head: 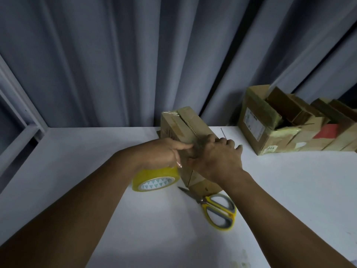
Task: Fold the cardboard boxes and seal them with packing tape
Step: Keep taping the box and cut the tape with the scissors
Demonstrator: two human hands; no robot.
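Two bare forearms reach in from the near edge of the white table (pixel 289 190), meeting over a box near the middle of its far edge. Off the table's left edge stands a grey metal window frame (pixel 21 117), and a grey-blue pleated curtain (pixel 116 55) hangs behind the whole far edge.

The left hand (pixel 162 154) sits on top of a yellow roll of packing tape with a white printed core (pixel 154 180). Its forefinger (pixel 183 146) is stretched out straight against the side of the box. I cannot tell whether the other fingers grip the roll, since the hand hides them. The roll is tilted, touching the box's left side.

The long brown cardboard box (pixel 181 126) runs away from the near edge towards the curtain, its top flaps closed along a centre seam, with clear tape (pixel 170 113) wrinkled over its far end.

The right hand (pixel 220 159) lies across the box's top at the near end, palm down, its fingers bent over the right-hand top edge. They are a little blurred.

Just in front of the box, a pair of scissors with yellow and grey handles (pixel 218 208) lies flat, blades pointing left and partly under the box's near corner.

In the far right corner stands a large open brown cardboard carton (pixel 253 122) with a white label on its side and smaller cardboard boxes (pixel 286 107) inside. More cardboard boxes (pixel 336 136) stand just to its right, one showing a red face.
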